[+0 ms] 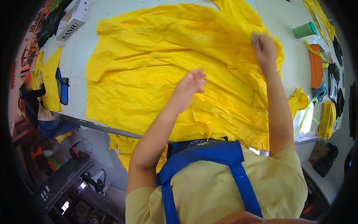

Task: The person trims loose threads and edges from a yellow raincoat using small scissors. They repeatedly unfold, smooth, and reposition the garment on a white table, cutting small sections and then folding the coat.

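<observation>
Your left hand (192, 83), fingers loosely curled and empty, is over the middle of the yellow fabric (149, 78), which spreads left to right on the table (78, 52), while your right hand (265, 50), finger closure too blurred to tell, is nearer its right edge.

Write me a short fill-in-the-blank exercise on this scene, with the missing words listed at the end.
1. The large fabric spread on the table is ____ in colour.
2. The hand nearer the green cylinder is the person's own ____ one.
3. The broad straps over the person's shirt are ____.
4. The white box lies near the picture's upper ____ corner.

Missing words: yellow; right; blue; left.
</observation>
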A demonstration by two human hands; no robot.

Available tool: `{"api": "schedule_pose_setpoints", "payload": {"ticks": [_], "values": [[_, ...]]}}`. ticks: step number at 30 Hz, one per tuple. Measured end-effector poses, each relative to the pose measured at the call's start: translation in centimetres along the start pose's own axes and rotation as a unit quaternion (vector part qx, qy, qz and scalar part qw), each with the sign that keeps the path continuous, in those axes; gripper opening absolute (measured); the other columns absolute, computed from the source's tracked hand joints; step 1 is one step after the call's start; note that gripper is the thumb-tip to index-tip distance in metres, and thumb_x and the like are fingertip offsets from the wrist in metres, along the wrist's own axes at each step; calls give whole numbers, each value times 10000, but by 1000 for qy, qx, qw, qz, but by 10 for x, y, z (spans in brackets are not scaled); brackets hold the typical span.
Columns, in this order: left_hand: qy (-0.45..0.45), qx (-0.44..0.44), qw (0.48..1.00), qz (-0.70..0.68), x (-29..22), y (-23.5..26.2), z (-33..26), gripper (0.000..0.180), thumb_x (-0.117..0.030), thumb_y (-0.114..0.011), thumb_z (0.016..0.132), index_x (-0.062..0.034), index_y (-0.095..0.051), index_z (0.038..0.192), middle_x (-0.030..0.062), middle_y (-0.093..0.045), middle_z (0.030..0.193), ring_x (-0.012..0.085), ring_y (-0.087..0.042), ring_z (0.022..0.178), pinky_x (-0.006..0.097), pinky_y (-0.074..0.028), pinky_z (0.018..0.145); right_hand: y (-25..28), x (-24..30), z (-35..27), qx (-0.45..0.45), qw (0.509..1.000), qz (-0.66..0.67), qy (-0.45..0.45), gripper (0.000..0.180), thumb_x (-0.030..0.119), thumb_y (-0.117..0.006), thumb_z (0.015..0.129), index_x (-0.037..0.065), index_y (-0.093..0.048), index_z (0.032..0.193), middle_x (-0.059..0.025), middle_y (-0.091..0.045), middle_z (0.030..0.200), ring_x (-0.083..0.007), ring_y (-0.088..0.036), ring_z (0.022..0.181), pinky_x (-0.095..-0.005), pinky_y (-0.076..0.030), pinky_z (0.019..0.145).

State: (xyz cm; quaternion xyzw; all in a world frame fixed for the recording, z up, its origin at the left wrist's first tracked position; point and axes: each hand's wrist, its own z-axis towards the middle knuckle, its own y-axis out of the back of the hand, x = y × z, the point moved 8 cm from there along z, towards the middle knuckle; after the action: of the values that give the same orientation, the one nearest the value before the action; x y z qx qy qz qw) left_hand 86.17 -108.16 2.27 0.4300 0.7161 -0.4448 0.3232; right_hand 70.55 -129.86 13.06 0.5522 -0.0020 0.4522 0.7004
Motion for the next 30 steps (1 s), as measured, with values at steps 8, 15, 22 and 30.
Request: {"api": "schedule_pose_setpoints", "payload": {"ticks": [8, 15, 22, 30], "values": [[40, -91, 967, -234, 18, 6, -9, 435, -212, -508, 902, -94, -385, 1303, 82, -496, 1265, 243, -505, 1135, 453, -430, 939, -5, 70, -211, 385, 921, 55, -27, 304, 18, -638, 729, 105, -626, 1019, -72, -654, 912, -268, -637, 742, -324, -512, 618], [-6, -113, 922, -370, 49, 21, -38, 341, -129, -437, 912, -64, -436, 1246, 92, -524, 1257, 255, -530, 1124, 427, -453, 918, 15, 99, -159, 392, 903, 166, -54, 313, -52, -532, 767, 63, -617, 1045, -132, -640, 936, -293, -631, 822, -349, -505, 729], [-29, -50, 842, -536, 30, 1, -62, 439, -237, -416, 937, -67, -395, 1341, 100, -487, 1328, 279, -484, 1202, 441, -396, 1000, -65, 104, -77, 310, 950, 18, 28, 322, 91, -637, 756, 59, -592, 1073, -113, -625, 1037, -296, -605, 936, -353, -494, 776], [0, -90, 907, -411, 43, 7, -79, 471, -98, -477, 849, 19, -414, 1300, 146, -487, 1324, 300, -468, 1221, 461, -337, 1052, -68, 112, -118, 355, 934, 28, 17, 363, 263, -724, 709, 76, -609, 998, -82, -619, 893, -277, -620, 844, -365, -502, 708]]}}
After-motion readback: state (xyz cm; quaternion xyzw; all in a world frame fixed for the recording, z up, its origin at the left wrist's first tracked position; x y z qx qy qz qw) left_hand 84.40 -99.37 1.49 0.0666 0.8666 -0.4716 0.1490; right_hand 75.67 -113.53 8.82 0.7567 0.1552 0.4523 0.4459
